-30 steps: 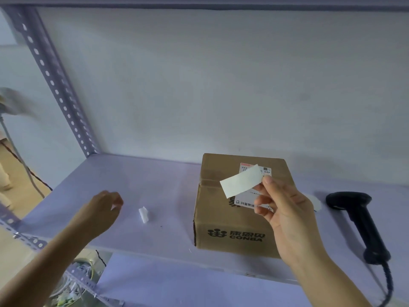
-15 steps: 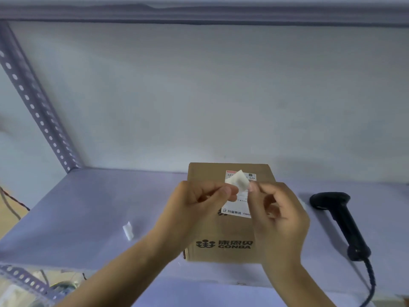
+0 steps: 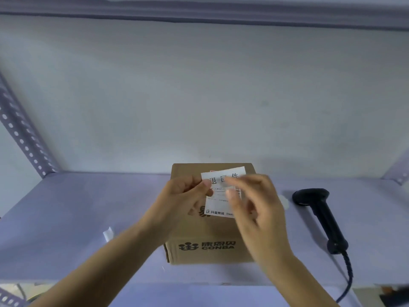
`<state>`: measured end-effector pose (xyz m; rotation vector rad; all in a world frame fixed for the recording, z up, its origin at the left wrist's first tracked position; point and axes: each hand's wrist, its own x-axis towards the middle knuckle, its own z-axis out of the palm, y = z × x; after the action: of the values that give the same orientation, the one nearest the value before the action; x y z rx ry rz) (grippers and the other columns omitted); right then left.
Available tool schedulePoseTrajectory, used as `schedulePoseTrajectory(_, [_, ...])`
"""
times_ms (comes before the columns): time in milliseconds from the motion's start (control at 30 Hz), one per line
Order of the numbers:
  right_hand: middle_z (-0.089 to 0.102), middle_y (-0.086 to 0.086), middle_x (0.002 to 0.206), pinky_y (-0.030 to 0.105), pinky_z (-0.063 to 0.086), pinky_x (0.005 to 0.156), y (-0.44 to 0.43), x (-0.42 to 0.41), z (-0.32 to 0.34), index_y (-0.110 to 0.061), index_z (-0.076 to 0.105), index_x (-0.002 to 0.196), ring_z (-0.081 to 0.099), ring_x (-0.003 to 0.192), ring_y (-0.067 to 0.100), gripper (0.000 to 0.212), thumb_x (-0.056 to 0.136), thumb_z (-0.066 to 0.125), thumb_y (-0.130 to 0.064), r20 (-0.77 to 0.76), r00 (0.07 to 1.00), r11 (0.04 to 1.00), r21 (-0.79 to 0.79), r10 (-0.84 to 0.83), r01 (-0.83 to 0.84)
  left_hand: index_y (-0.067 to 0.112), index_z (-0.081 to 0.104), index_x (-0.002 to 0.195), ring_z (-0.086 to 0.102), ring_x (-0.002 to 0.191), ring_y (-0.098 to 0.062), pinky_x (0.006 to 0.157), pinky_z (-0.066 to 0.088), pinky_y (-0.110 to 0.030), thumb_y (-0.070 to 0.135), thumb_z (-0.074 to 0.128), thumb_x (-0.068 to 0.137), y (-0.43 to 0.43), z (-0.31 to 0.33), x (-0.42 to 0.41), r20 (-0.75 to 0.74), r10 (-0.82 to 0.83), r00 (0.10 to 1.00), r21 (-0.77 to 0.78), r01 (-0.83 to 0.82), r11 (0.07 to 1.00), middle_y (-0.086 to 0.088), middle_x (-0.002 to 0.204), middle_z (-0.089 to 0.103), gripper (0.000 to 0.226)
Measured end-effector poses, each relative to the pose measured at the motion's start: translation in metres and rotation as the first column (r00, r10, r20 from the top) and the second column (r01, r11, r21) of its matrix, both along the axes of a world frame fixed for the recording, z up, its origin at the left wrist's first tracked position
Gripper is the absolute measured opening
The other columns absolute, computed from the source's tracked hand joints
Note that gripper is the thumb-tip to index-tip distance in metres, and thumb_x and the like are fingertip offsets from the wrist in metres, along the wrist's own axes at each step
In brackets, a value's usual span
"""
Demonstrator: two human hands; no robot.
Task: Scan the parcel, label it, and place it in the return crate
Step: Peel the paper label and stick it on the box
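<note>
1 head-worn wide-angle view, looking forward and slightly down onto a shelf (image 3: 66, 207) from close range. Wall (image 3: 199, 96) fills the upper half; the upper shelf edge curves across the top. Left hand (image 3: 183, 196) and right hand (image 3: 254, 202) sit centre frame, forearms entering from the bottom. Beyond the fingertips: box (image 3: 210, 235). Right of the right hand's fingers: scanner (image 3: 318, 213). No 2nd view to overlap.
</note>
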<state>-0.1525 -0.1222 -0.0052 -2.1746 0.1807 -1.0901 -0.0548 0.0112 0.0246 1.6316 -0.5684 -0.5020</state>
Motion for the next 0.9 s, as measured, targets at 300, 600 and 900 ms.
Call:
schedulePoseTrajectory(300, [0.056, 0.020, 0.072, 0.014, 0.036, 0.049, -0.055, 0.038, 0.017, -0.015, 0.073, 0.083, 0.045, 0.052, 0.006, 0.016, 0.085, 0.072, -0.031, -0.264, 0.946, 0.791, 0.612, 0.187, 0.014, 0.019, 0.073, 0.079, 0.033, 0.047, -0.008, 0.045, 0.030, -0.019, 0.025, 0.057, 0.095, -0.010, -0.008, 0.048, 0.064, 0.056, 0.996, 0.123, -0.063, 0.990, 0.013, 0.046, 0.042, 0.023])
schedulePoseTrajectory(600, [0.058, -0.027, 0.046, 0.011, 0.034, 0.044, -0.074, 0.073, 0.015, -0.018, 0.068, 0.082, 0.049, 0.037, -0.010, 0.018, 0.086, 0.069, -0.035, -0.328, 0.910, 0.787, 0.618, 0.255, 0.002, 0.020, 0.068, 0.073, 0.039, 0.037, -0.002, 0.035, 0.031, -0.010, 0.024, 0.061, 0.092, -0.031, -0.010, 0.077, 0.032, 0.112, 0.993, 0.160, -0.115, 0.980, 0.015, 0.040, 0.047, 0.021])
schedulePoseTrajectory(900, [0.059, -0.019, 0.044, 0.011, 0.033, 0.041, -0.089, 0.106, 0.011, -0.014, 0.068, 0.073, 0.051, 0.042, -0.004, 0.023, 0.084, 0.073, -0.032, -0.410, 0.888, 0.825, 0.561, 0.210, 0.064, 0.010, 0.075, 0.091, 0.067, 0.075, -0.002, 0.074, 0.055, -0.019, 0.025, 0.066, 0.089, -0.045, -0.016, 0.100, 0.077, 0.158, 0.984, 0.205, -0.170, 0.964, 0.008, 0.082, 0.074, 0.018])
